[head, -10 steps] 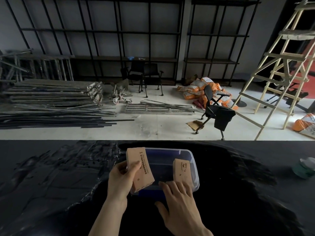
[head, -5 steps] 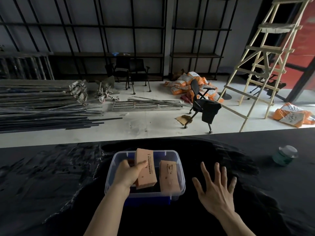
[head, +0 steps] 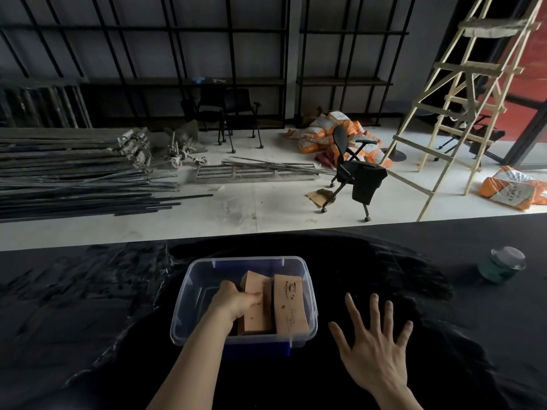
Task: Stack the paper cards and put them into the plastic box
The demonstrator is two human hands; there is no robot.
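Note:
A clear plastic box (head: 189, 294) with blue clips sits on the black table in front of me. Two tan stacks of paper cards lie inside it. My left hand (head: 235, 300) reaches into the box and grips the left stack (head: 256, 309), which rests low beside the right stack (head: 288, 304). The right stack lies flat against the box's right wall with printed text facing up. My right hand (head: 374, 347) hovers over the table to the right of the box, fingers spread, holding nothing.
A green jar with a clear lid (head: 501, 264) stands on the black table (head: 88, 321) at the far right. Past the table's far edge are metal rods, office chairs, orange sacks and a wooden ladder on the floor.
My left hand has lowered its card stack from above the box down inside, beside the other stack. My right hand left the box's front rim and moved right, fingers spreading.

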